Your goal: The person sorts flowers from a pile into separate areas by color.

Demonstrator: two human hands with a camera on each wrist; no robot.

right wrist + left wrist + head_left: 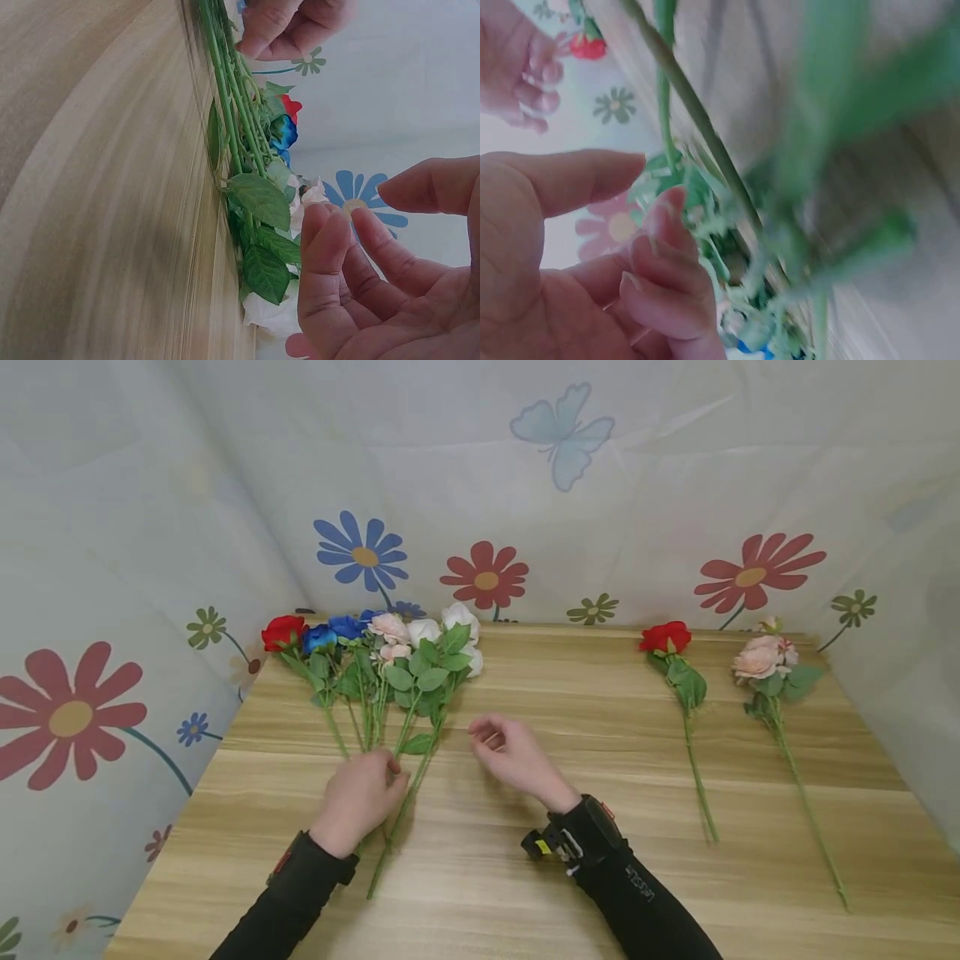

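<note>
My left hand (pixel 358 800) is over the stems of a bunch of artificial flowers on the left of the table. Its thumb and fingers (pixel 664 292) are loosely bent with a gap between them, and the stems (pixel 705 124) pass beside them. In the bunch are a red rose (pixel 283 633), blue roses (pixel 345 627), pink flowers (pixel 390 628) and white roses (pixel 459 620), with green leaves (pixel 431 679) below the heads. Right of the bunch, my right hand (pixel 519 758) hovers with its fingers loosely curled around nothing, as the right wrist view also shows.
On the right of the wooden table (pixel 570 693) lie a single red rose (pixel 666 637) and a pink flower stem (pixel 798 785), side by side. A white curtain (pixel 420 452) printed with flowers and a butterfly hangs behind the table's back edge.
</note>
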